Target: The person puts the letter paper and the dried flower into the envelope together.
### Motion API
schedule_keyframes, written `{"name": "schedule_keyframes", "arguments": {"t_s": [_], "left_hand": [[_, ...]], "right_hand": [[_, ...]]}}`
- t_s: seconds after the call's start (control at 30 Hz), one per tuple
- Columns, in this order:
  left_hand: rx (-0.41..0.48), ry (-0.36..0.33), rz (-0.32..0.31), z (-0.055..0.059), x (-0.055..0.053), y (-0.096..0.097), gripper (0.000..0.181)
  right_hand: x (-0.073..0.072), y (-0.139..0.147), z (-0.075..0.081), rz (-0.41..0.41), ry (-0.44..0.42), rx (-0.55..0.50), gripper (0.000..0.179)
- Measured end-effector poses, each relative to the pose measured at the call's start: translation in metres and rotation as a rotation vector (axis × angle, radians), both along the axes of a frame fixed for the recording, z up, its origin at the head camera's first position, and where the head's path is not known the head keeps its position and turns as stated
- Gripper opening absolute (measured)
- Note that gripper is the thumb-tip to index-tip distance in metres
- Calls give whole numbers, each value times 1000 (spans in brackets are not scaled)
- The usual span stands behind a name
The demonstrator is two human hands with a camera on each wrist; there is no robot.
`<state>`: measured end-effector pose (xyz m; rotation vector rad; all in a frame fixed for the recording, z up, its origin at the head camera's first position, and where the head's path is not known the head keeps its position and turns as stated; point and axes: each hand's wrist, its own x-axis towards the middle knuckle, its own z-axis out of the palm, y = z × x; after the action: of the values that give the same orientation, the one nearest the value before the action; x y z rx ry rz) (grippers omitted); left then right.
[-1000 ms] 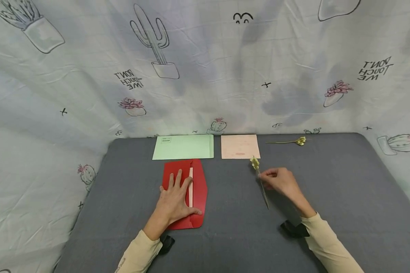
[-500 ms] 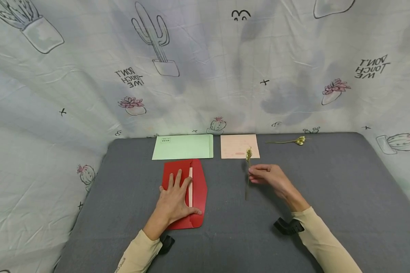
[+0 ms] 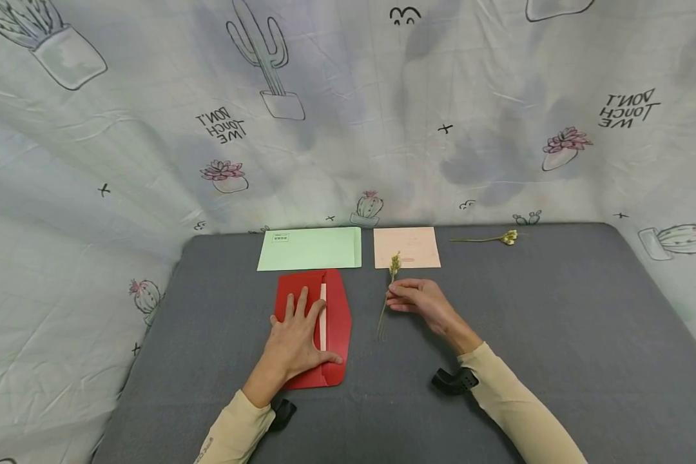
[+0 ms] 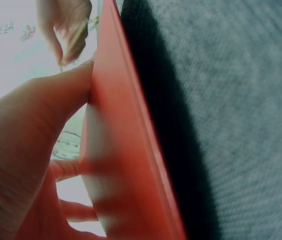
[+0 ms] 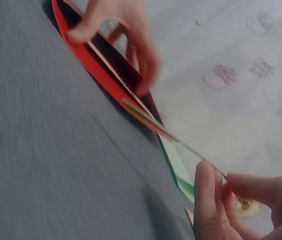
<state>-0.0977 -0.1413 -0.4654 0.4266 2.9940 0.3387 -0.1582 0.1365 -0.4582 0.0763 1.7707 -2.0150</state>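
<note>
Legible from where I stand: the white backdrop cloth point(image 3: 348, 96) carries "DON'T TOUCH ME" twice, mirror-reversed on three lines, left of upper centre and at upper right. Small x-shaped crosses dot the same cloth. Pale green envelope point(image 3: 310, 249), near mid-frame: small box of print at its upper left, too small to read. Peach card point(image 3: 407, 240), to its right: faint print, unreadable. Left sleeve point(image 3: 236, 425), bottom edge: dark marking, unreadable.

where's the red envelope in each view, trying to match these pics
Head: red envelope left of centre, lower half, under the left hand.
Left wrist: slanted red band, top centre to bottom.
Right wrist: upper left, slanting down rightwards.
Shared landmark: the left hand, touching it.
</note>
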Motion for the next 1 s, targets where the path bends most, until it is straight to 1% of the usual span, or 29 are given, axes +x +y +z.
{"name": "schedule_keyframes", "arguments": {"t_s": [0.23, 0.37, 0.5, 0.7, 0.87, 1.0], "left_hand": [[3, -15, 2, 1, -2, 0, 113], [-13, -8, -2, 1, -2, 0, 114], [-10, -11, -7, 1, -2, 0, 114], [-13, -3, -18, 1, -12, -4, 114], [1, 13, -36, 0, -20, -8, 114], [11, 23, -50, -1, -26, -10, 115]], "right_hand": [[1, -41, -5, -10, -6, -65, 33], [0, -60, -8, -3, 7, -70, 31], [2, -77, -10, 10, 12, -51, 29], [-2, -103, -14, -21, 38, -22, 25], [-8, -119, -14, -66, 71, 38, 22], [-13, -126, -15, -50, 97, 97, 22]]}}
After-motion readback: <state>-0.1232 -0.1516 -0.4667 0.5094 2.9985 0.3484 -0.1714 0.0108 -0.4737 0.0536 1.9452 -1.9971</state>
